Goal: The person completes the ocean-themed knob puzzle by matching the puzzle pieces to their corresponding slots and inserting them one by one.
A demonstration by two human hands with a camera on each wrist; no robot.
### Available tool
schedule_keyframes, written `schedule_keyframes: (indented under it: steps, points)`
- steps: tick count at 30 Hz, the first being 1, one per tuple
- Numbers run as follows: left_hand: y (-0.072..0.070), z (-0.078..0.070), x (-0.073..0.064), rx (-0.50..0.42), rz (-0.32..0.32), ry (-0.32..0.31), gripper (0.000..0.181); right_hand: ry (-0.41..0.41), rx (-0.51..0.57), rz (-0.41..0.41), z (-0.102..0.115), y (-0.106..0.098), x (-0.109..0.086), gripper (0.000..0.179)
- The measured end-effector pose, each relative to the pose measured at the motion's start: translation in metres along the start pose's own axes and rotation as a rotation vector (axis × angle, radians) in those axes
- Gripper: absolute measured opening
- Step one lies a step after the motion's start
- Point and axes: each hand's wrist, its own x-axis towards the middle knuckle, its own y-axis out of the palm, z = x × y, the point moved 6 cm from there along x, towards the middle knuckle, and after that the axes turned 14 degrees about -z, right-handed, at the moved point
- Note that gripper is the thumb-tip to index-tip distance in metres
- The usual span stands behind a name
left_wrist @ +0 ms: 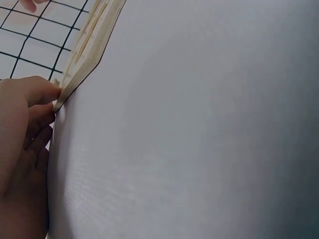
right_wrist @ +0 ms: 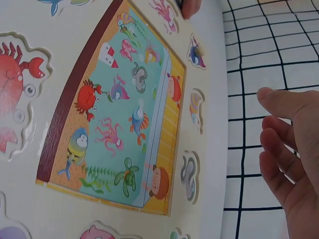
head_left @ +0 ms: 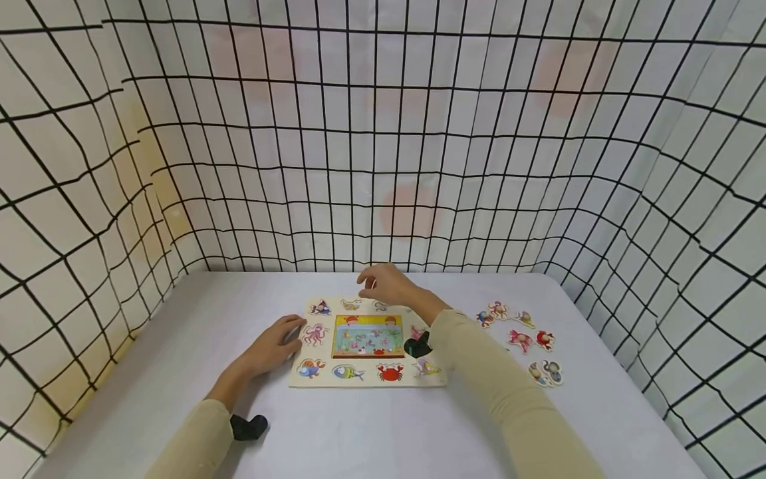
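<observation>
A pale wooden puzzle board (head_left: pixel 366 380) lies flat, with a fish-tank picture (head_left: pixel 368 336) in the middle and sea-animal recesses around it. The left hand (head_left: pixel 272 346) rests at the board's left edge, its thumb (left_wrist: pixel 42 91) and fingers touching the rim. Over the far edge hovers the right hand (head_left: pixel 387 283), fingers loosely bent and nothing between them in the right wrist view. A knobbed fish piece (right_wrist: pixel 197 54) sits in the far-left recess. Near the right hand are the shell recess (right_wrist: pixel 196 111) and the grey eel recess (right_wrist: pixel 189 177). The right forearm covers part of the board's right side.
Several loose knobbed pieces lie right of the board, among them a red crab (head_left: pixel 544 340), a pink fish (head_left: pixel 520 340) and a grey piece (head_left: pixel 552 372). Black netting (head_left: pixel 374 169) over white cloth stands around the white table (head_left: pixel 335 432).
</observation>
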Motion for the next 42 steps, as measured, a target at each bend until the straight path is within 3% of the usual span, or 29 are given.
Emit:
schedule_keyframes:
  steps: [15,28,42]
  points:
    - [0.000,0.001,0.000,0.002,0.011,-0.039,0.055,0.010,-0.028,-0.031,-0.033,-0.034,-0.033,0.027]
    - [0.000,0.004,0.002,-0.011,0.027,-0.100,0.055,0.086,-0.003,-0.040,-0.063,-0.064,-0.069,0.026]
    - [-0.003,0.005,0.000,-0.015,0.018,-0.089,0.055,0.146,-0.029,-0.047,-0.090,-0.089,-0.110,0.026]
